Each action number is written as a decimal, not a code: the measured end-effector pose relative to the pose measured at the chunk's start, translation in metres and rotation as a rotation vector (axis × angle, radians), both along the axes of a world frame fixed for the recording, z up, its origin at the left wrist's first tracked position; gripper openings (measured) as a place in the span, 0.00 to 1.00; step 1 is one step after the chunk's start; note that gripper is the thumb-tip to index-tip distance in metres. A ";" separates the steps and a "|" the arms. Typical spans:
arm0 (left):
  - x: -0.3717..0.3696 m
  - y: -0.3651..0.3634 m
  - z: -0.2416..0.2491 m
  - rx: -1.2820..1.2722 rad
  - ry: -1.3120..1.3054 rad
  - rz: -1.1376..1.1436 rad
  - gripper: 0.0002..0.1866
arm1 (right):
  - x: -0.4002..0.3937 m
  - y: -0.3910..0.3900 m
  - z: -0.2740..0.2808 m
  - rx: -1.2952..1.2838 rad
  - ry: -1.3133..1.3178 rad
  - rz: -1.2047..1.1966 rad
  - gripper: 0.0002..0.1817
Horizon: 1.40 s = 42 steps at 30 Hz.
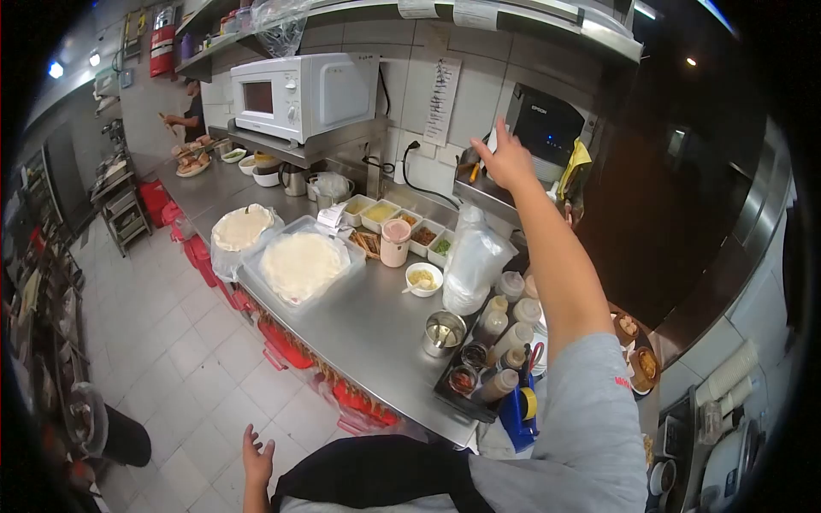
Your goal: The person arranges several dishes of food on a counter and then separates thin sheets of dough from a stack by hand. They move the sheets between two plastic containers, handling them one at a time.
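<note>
My right hand (pixel 510 164) is stretched out at the far side of the counter, fingers extended and apart, in front of a black Epson printer (pixel 547 124) on a small metal shelf. A white slip (pixel 493 138) shows beside its fingers, and an orange-handled tool (pixel 475 172) lies just below. Low in the view, my left hand (pixel 256 457) hangs over the floor in front of the counter, its fingers spread with nothing in them. Under my right arm stand several squeeze bottles (pixel 494 323) in a dark tray, next to a roll of plastic bags (pixel 469 265).
Two stacks of pale dough rounds (pixel 299 267) lie on the steel counter (pixel 359 321). Behind them are containers of toppings (pixel 380 214), a pink-filled jar (pixel 395 243) and a white bowl (pixel 423 279). A microwave (pixel 304 96) sits on a raised shelf. Another person (pixel 190 111) stands far left.
</note>
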State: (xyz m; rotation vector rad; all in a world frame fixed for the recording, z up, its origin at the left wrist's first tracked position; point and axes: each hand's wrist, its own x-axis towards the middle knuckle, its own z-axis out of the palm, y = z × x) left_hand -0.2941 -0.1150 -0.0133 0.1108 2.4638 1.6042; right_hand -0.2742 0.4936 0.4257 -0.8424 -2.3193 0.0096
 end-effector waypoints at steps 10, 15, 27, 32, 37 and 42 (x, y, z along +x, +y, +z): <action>-0.136 0.013 0.045 0.119 0.166 -0.176 0.37 | 0.019 -0.014 0.003 0.447 0.450 0.020 0.38; -0.199 0.007 0.025 -0.009 -0.087 -0.261 0.31 | 0.144 -0.162 -0.062 0.147 0.474 -0.041 0.21; -0.197 0.147 0.067 0.119 0.289 -0.764 0.25 | 0.297 -0.279 -0.399 -0.194 -0.073 -0.466 0.23; -0.131 0.200 0.073 0.186 0.389 -1.082 0.22 | 0.296 -0.254 -0.453 -0.426 -0.004 -0.821 0.21; -0.056 0.257 0.117 0.479 0.761 -1.512 0.26 | 0.315 -0.277 -0.368 -0.640 0.824 -0.562 0.07; 0.047 0.289 0.141 0.536 -1.032 -1.637 0.30 | 0.266 -0.309 -0.281 -0.578 0.810 -0.221 0.07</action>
